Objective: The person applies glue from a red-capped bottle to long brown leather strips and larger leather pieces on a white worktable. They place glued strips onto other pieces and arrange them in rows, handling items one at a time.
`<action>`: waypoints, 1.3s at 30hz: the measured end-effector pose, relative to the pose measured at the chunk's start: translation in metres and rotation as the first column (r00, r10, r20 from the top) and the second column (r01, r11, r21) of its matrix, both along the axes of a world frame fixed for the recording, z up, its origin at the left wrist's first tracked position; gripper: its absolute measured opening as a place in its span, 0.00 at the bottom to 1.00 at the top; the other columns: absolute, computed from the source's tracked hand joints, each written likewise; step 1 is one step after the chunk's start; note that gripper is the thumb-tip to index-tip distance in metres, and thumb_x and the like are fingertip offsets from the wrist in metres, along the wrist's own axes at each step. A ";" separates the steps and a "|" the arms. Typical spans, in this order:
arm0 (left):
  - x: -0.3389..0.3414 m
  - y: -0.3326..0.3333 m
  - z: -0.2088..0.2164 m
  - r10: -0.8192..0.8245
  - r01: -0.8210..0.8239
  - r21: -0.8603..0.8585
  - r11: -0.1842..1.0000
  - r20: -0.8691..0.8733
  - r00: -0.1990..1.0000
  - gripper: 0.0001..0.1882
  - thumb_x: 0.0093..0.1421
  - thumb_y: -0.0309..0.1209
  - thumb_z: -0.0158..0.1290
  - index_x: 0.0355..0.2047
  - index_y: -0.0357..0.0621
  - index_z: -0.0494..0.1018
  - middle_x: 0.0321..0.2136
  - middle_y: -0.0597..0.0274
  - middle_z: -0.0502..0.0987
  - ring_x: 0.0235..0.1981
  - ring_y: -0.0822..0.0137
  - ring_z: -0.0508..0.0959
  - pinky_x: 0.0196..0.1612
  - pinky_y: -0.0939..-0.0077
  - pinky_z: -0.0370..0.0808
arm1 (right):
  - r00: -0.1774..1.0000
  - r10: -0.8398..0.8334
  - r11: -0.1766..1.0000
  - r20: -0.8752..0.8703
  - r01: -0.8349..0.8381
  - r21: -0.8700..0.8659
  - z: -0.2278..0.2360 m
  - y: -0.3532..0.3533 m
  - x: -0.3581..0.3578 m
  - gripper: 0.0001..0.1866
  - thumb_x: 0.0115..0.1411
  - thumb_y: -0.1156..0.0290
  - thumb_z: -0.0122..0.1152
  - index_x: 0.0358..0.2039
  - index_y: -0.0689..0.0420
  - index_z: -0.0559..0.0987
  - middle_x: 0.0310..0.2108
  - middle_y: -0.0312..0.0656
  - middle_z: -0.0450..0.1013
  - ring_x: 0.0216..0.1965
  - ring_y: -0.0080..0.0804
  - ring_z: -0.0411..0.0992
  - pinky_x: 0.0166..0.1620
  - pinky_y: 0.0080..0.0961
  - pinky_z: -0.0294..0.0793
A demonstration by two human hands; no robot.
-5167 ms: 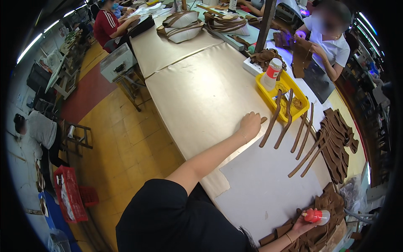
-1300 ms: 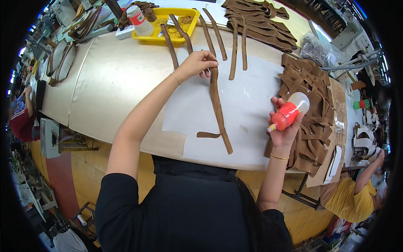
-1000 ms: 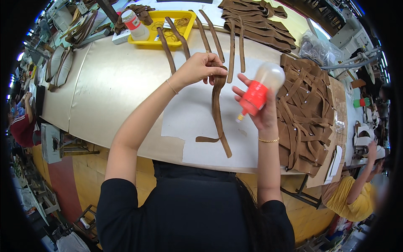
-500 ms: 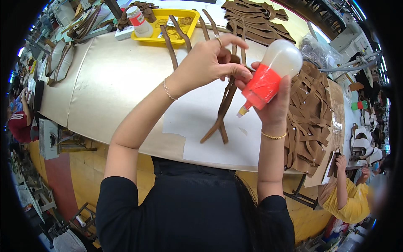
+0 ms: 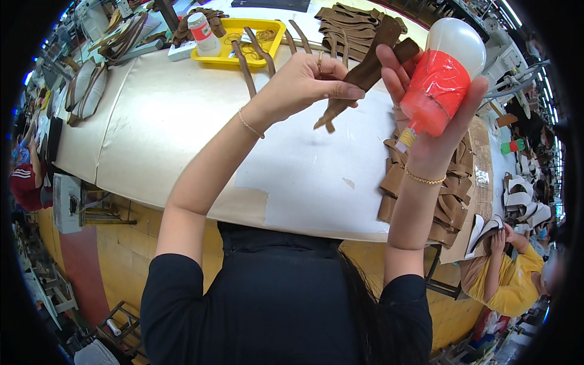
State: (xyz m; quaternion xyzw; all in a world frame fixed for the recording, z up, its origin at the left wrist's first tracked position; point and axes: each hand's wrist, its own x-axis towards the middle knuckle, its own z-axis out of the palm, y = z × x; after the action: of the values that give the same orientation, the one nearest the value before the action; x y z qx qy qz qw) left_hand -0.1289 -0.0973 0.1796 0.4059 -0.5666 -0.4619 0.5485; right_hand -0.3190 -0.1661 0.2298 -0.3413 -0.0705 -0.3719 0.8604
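My left hand (image 5: pixel 313 82) pinches a brown strap piece (image 5: pixel 365 70) between thumb and fingers, lifted above the white sheet on the table. The piece has wide ends up at the right and thin ends hanging below. In my right hand (image 5: pixel 459 118) sits a squeeze bottle (image 5: pixel 441 85) with a cloudy white body, a red band and a narrow nozzle tilted down to the left. Its fingers reach up beside the strap's wide end; whether they touch it I cannot tell. Several brown straps (image 5: pixel 245 70) lie beyond my left hand.
A yellow tray (image 5: pixel 281 38) with rubber bands and a red-labelled white jar (image 5: pixel 204 38) stands at the back. Brown strap pieces are piled at the far side (image 5: pixel 350 30) and on the right (image 5: pixel 447 210). A person in yellow (image 5: pixel 514 283) works at the right edge.
The brown strap piece has been raised off the table in my left hand. My right hand has moved right and up with the bottle, away from my left hand.
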 end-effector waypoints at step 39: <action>-0.088 0.134 -0.155 0.438 0.351 0.713 0.606 -0.668 0.601 0.20 0.67 0.39 0.44 0.52 0.38 0.62 0.46 0.47 0.72 0.48 0.58 0.75 0.48 0.63 0.76 | 0.798 0.061 0.946 -0.599 0.147 0.291 -0.196 -0.047 0.083 0.39 0.58 0.49 0.59 0.55 0.66 0.56 0.47 0.55 0.63 0.47 0.55 0.72 0.46 0.40 0.80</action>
State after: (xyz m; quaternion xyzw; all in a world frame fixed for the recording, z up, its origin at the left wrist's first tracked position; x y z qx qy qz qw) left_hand -0.2168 0.0368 0.0243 0.3684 0.0198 -0.7757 0.5120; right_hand -0.2362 -0.2135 0.0341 -0.2976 0.2754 -0.2706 0.8731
